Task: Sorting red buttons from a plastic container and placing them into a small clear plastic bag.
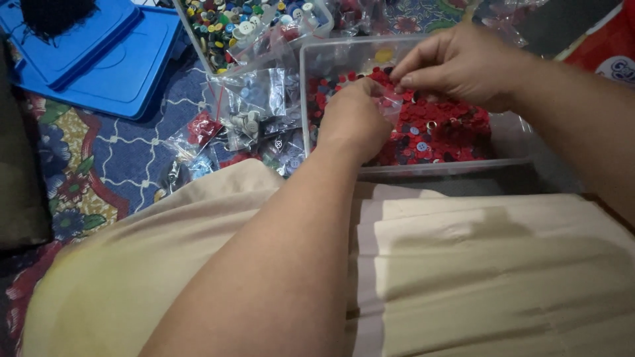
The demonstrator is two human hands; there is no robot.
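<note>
Over our lap, our left hand (355,118) closes its fingers on a small clear plastic bag (391,106) just above the red buttons (436,129). Just beyond, our right hand (456,66) pinches the bag's top edge, both hands inside the clear plastic box (509,158). Farther off sits a tub of mixed buttons (231,26).
</note>
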